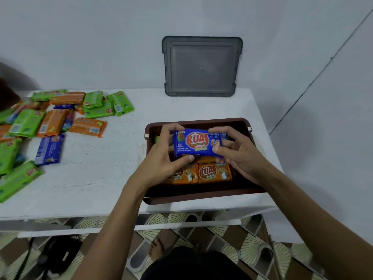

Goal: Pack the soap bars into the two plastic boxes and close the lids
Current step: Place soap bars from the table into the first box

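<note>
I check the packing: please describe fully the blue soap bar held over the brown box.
The blue soap bar is a flat rectangular pack in a glossy blue wrapper with "KUAT" in red letters, printed face up. It is held about level over the open brown plastic box. The left hand grips its left end and the right hand its right end, thumbs on the near edge. Orange soap bars lie in the box below it; contact with them cannot be told.

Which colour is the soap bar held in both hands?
The soap bar is blue with red lettering; head view.
</note>
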Demonstrator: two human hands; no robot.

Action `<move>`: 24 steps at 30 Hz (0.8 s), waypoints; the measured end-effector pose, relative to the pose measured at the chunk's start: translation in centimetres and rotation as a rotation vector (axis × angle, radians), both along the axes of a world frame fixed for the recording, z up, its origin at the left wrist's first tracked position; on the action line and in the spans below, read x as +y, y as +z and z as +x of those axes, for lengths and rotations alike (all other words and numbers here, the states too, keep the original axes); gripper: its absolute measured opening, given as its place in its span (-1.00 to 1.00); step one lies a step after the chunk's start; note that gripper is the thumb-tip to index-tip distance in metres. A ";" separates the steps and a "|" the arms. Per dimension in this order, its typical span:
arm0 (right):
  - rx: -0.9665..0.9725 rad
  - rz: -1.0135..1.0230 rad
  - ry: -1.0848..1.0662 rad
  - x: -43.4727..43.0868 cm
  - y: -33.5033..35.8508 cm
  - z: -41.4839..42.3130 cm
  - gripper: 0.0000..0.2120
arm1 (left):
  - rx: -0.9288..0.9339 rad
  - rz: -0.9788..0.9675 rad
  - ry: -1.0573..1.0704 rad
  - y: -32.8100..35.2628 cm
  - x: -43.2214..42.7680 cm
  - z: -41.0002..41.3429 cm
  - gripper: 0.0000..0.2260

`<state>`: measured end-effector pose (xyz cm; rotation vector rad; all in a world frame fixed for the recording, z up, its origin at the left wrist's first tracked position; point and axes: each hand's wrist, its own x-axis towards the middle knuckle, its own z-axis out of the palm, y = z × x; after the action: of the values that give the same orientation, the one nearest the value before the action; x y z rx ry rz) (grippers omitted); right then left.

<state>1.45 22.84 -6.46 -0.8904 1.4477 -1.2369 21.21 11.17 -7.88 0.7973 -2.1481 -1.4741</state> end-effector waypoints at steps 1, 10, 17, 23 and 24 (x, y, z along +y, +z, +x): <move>0.010 0.018 -0.006 0.4 0.1 -0.2 -0.70 | -0.096 -0.103 -0.019 -0.3 -0.2 0.0 -0.45; 0.453 0.230 0.019 2.3 -0.7 -2.4 -0.87 | -0.331 -0.681 0.292 -2.9 -2.4 1.9 -0.65; 0.641 0.440 0.174 1.0 -3.5 -1.5 -0.76 | -0.323 -0.595 0.419 -3.5 -1.8 2.4 -0.75; 1.131 0.504 0.365 -0.4 -4.2 -1.0 -0.70 | -0.312 -0.590 0.411 -3.8 -1.8 2.5 -0.75; 1.211 0.516 0.392 -0.6 -3.9 -0.8 -0.66 | -0.305 -0.592 0.401 -3.9 -1.9 2.6 -0.76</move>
<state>0.63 22.27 -10.32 -1.5398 2.1879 0.1177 23.81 9.30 -11.82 1.1756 -2.2757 -0.4978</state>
